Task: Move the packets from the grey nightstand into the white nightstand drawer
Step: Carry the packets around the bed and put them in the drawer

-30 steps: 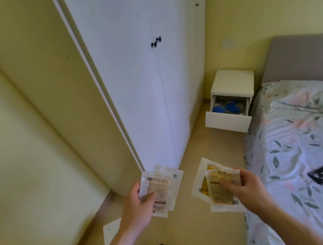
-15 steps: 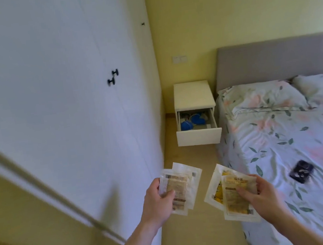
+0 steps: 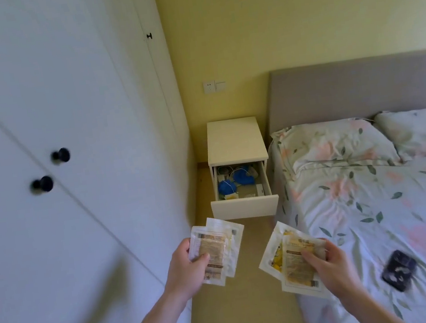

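Note:
My left hand (image 3: 187, 270) grips a small fan of clear packets with tan labels (image 3: 217, 247), thumb on top. My right hand (image 3: 328, 265) holds another bunch of packets with yellow contents (image 3: 286, 254). Straight ahead stands the white nightstand (image 3: 235, 142) in the corner, its drawer (image 3: 245, 207) pulled open. Blue items, a white cord and some packets lie inside the drawer. Both hands hover over the floor, a short way in front of the drawer. The grey nightstand is out of view.
A white wardrobe (image 3: 66, 126) with black knobs fills the left side. The bed (image 3: 375, 207) with floral sheets borders the right, a dark small object (image 3: 398, 269) lying on it. A narrow strip of floor (image 3: 242, 306) runs between them to the nightstand.
The view has swung right and moved forward along the wardrobe. The white nightstand is now nearer and centred. Both hands still hold their packets.

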Demonstrator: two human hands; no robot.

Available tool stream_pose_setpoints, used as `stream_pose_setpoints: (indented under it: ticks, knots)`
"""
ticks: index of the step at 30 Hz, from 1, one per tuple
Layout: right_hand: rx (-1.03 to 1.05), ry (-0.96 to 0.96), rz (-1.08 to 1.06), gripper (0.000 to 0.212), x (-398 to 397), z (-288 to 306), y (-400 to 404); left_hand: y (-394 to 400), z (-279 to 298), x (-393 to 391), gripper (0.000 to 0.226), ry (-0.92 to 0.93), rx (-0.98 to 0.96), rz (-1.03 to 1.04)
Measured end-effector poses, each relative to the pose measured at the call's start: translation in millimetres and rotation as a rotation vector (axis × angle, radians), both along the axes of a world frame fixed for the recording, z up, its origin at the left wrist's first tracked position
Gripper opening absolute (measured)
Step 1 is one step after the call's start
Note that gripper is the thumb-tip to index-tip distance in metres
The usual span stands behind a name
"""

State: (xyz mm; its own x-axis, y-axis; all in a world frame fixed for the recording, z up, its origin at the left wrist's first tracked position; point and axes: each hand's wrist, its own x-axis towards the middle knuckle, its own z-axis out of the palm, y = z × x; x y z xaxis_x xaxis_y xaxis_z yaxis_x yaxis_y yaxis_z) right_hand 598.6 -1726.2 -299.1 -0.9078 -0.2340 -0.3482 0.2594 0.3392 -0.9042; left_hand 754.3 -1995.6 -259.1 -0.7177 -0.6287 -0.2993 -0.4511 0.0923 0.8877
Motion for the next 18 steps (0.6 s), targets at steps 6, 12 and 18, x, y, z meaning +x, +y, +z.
stream_pose_setpoints:
  ticks: [6, 12, 18]
  knots:
    - [0.014, 0.012, 0.071, 0.012, -109, 11, -36, -37, -3, -89, 0.018, -0.036, 0.001, 0.058]
    - [0.046, 0.023, 0.081, 0.008, -190, 12, -62, -76, -32, -167, 0.02, -0.108, 0.016, 0.058]
    - [0.134, -0.002, 0.054, 0.01, -274, -16, -103, -133, -78, -268, 0.026, -0.173, 0.046, 0.043]
